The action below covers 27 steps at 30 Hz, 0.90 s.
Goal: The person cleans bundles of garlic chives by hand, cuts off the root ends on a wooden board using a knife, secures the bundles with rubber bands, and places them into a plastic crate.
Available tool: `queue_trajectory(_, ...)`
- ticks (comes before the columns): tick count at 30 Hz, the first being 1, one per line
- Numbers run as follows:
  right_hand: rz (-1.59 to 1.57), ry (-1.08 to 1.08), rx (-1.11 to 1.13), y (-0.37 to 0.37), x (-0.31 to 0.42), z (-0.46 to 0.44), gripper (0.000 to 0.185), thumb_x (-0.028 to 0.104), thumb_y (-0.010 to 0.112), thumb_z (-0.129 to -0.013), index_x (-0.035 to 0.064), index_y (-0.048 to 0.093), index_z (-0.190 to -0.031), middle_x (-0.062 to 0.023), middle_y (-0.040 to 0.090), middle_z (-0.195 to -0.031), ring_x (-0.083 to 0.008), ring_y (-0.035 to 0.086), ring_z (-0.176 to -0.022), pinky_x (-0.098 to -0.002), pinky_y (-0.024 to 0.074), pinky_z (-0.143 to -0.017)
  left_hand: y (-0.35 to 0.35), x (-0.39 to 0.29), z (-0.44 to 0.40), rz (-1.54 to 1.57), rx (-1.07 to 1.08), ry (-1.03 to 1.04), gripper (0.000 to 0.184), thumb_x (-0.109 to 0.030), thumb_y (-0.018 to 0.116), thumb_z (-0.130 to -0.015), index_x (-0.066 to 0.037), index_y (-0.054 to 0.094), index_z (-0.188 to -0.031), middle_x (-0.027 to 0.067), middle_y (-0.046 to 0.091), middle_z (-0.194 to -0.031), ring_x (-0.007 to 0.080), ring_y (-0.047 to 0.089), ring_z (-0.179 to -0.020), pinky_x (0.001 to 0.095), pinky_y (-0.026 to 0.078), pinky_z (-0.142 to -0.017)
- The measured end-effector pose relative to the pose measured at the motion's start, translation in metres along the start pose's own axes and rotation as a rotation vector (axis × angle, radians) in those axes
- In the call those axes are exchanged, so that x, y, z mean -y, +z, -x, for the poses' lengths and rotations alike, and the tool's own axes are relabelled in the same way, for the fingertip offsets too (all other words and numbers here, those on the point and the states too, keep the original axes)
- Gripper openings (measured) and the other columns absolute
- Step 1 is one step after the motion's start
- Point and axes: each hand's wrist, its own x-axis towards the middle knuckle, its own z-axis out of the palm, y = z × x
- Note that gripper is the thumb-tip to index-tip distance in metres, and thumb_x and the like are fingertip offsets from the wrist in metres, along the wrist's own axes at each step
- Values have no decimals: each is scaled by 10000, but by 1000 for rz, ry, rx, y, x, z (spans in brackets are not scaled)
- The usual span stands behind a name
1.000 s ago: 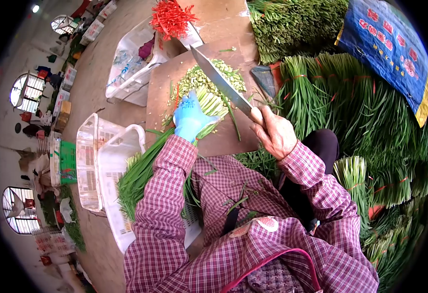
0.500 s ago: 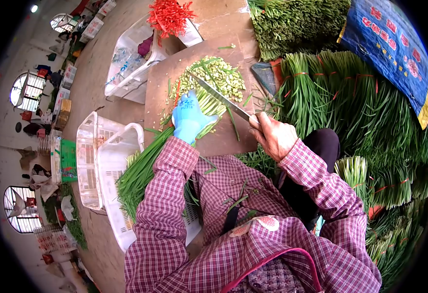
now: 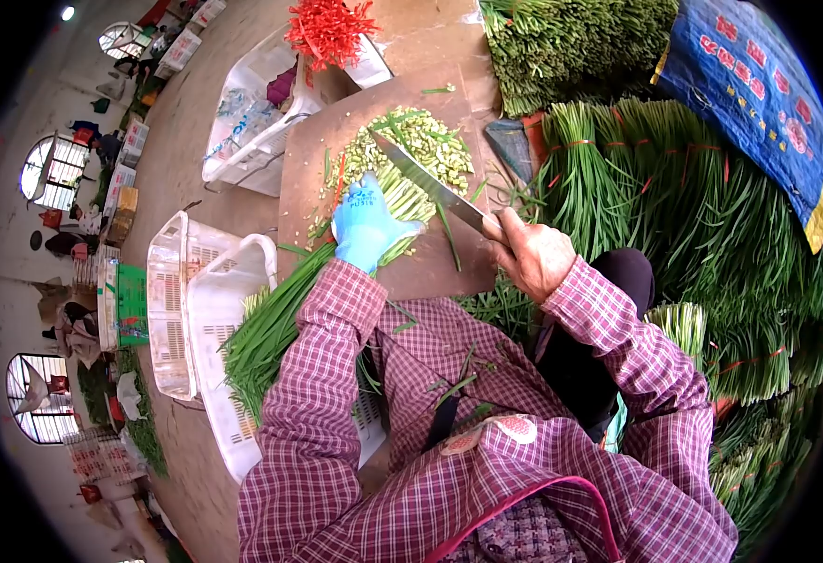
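Note:
My left hand [image 3: 366,225], in a blue glove, is closed around a bunch of garlic chives [image 3: 275,314]. Their pale stem ends lie on a brown cutting board [image 3: 313,155], and the long green leaves trail down over my forearm's left side. In my right hand [image 3: 533,253] is the handle of a knife [image 3: 430,183]. Its blade slants up and left across the stems, just above and right of my gloved fingers. Chopped pale-green stem pieces [image 3: 435,141] are heaped beyond the blade.
White plastic crates [image 3: 172,310] stand left of the board. Another white crate [image 3: 243,122] holds plastic wrap, with red ties [image 3: 329,33] beside it. Tied bundles of chives [image 3: 655,178] fill the right side, partly under a blue printed sack [image 3: 759,103].
The knife and my right hand have shifted slightly right and down, and more of the blade's flat side shows. My left hand stays nearly in place on the bunch.

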Motion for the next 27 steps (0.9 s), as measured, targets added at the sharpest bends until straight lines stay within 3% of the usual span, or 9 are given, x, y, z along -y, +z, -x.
queue_trajectory(3,-11,-1,-88,-1,-3,2,235,255,528,-913,65,445,-1023,-180,592,-675,-380,611,-618,-484,487,-537,-2,-3,3,-6,-23,-6,1082,-522,837,-526,26,381,-1340,225,539,-1254,327,559,-1134,395,456,-947)
queue_trajectory(18,47,-8,-24,3,5,7,215,249,537,-912,71,442,-986,-161,583,-634,-358,615,-584,-451,493,-500,5,-1,2,-6,-81,30,943,-480,837,-544,10,452,-1251,211,573,-1180,319,584,-1075,389,473,-904)
queue_trajectory(20,43,59,61,0,6,5,238,243,562,-899,58,431,-972,-189,585,-662,-398,598,-631,-488,479,-555,8,0,3,-4,-103,43,938,-474,839,-543,9,452,-1247,210,572,-1175,322,583,-1073,392,473,-904)
queue_trajectory(27,85,127,147,-18,11,-11,281,275,595,-874,58,435,-951,-208,590,-652,-415,606,-645,-516,484,-583,11,0,6,10,-180,84,880,-430,850,-539,7,472,-1203,200,578,-1133,328,587,-1042,401,475,-890)
